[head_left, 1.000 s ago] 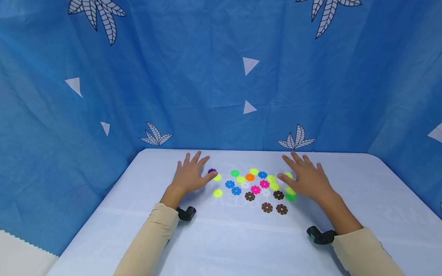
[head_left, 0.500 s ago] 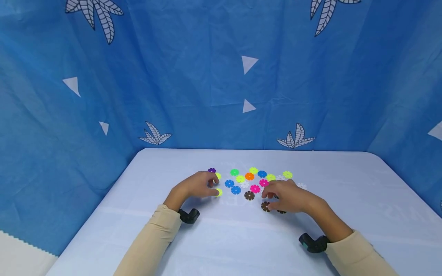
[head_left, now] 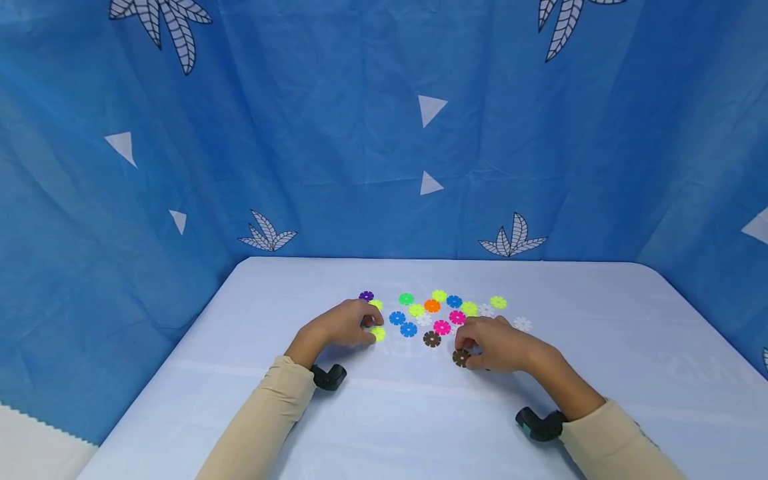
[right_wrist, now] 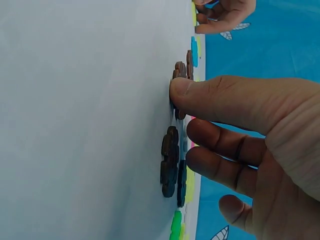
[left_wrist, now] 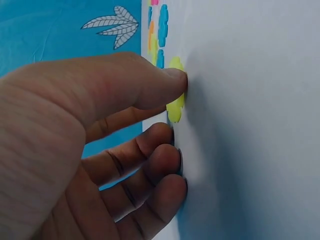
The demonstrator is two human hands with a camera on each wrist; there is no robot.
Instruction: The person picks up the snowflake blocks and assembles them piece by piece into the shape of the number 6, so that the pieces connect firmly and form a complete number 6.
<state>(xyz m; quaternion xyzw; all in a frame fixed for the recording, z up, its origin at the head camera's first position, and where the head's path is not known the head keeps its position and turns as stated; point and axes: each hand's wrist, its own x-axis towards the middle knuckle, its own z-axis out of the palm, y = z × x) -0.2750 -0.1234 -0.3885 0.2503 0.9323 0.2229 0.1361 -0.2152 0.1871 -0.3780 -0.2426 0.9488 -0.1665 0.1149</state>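
Notched plastic discs of several colours lie flat on the white table. My left hand (head_left: 345, 323) is at the left end of the spread, thumb and index finger at the edges of a yellow disc (head_left: 378, 333). In the left wrist view the thumb covers part of that yellow disc (left_wrist: 175, 111), and the other fingers are bent with their tips near the table. My right hand (head_left: 501, 343) has its thumb and index finger at the edges of a brown disc (head_left: 461, 358) near the front. More brown discs (right_wrist: 169, 162) lie beneath this hand, mostly hidden in the head view.
Between the hands lie blue (head_left: 409, 329), pink (head_left: 442, 327), orange (head_left: 432, 306) and green (head_left: 407, 299) discs, and another brown disc (head_left: 432, 339). A purple disc (head_left: 366, 296) sits behind the left hand. White discs (head_left: 523, 324) lie toward the right. A blue curtain (head_left: 372, 133) stands behind the table (head_left: 384, 413).
Both hands came down from spread fingers above the discs. The left hand closed in on a yellow disc. The right hand moved left and toward the front, onto a brown disc.
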